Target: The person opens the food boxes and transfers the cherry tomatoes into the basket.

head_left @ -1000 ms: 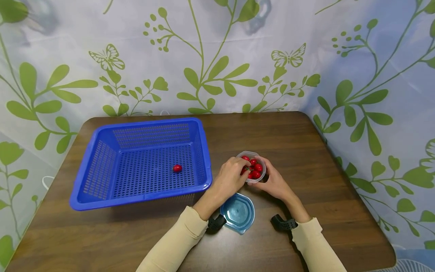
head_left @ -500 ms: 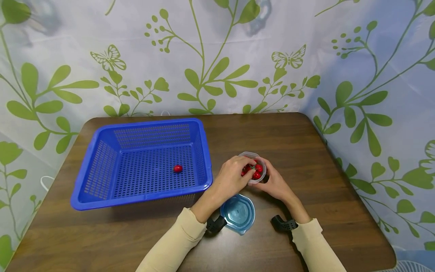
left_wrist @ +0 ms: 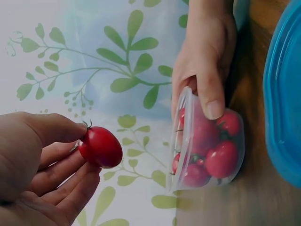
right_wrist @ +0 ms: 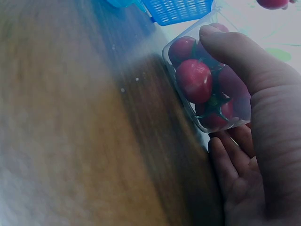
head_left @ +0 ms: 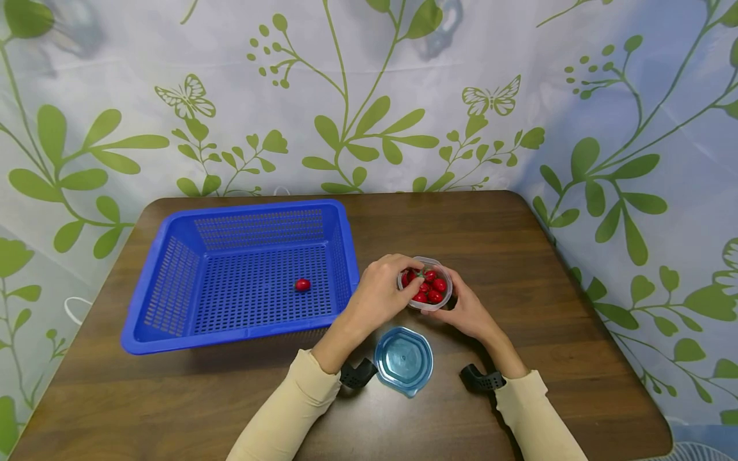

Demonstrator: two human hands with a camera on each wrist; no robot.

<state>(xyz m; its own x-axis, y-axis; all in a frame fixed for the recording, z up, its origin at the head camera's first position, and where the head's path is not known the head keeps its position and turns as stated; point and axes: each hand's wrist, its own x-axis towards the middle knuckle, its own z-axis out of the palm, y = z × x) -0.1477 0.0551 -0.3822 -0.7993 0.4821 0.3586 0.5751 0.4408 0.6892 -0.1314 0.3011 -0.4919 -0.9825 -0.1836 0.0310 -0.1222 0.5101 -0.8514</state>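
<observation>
Between thumb and fingers, my left hand (head_left: 382, 287) pinches a red cherry tomato (left_wrist: 100, 148) with a small green stem, clear of the tub in the left wrist view. My right hand (head_left: 468, 308) grips a clear plastic tub (head_left: 410, 303) from its right side, thumb along the wall. Several cherry tomatoes (right_wrist: 194, 81) with green stems fill the tub. In the head view, the held tomato is mostly hidden by the left fingers. One more cherry tomato (head_left: 302, 285) lies on the floor of the blue basket (head_left: 242, 333).
A translucent blue lid (head_left: 403, 358) lies on the brown wooden table (head_left: 490, 224), in front of the tub and right of the left wrist. The large perforated basket stands at left. A leaf-patterned cloth (head_left: 369, 77) hangs behind the table.
My left hand reached into the tub, took hold of a cherry tomato, and has drawn slightly back up and left. The right hand and tub have stayed in place.
</observation>
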